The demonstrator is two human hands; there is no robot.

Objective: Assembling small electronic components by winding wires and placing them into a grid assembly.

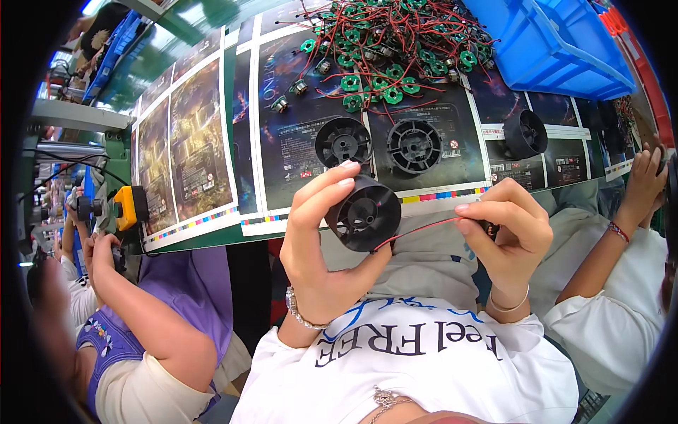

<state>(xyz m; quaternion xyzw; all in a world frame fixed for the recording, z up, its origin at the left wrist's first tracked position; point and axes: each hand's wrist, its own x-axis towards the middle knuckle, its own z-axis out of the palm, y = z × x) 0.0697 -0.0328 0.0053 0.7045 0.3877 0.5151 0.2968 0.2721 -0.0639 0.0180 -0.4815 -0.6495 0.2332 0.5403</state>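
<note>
My left hand (315, 244) is wrapped round a black round fan housing (367, 212), tilted so that its spokes and central hub show. From the housing's lower edge a thin red wire (422, 230) runs across to my right hand (510, 233), where thumb and forefinger pinch it. Something small and dark shows behind those fingers, too hidden to name. Just beyond my left hand, two similar black housings, a left one (343, 142) and a right one (414, 146), lie on the printed sheets (459, 159). Another housing (525, 133) stands farther right.
A heap of small motors with green circuit boards and red wires (395, 49) covers the far middle. Blue plastic bins (565, 67) stand at the far right. Co-workers' arms, one left (152, 311) and one right (600, 247), flank me. A yellow-and-black device (127, 208) sits at the left table edge.
</note>
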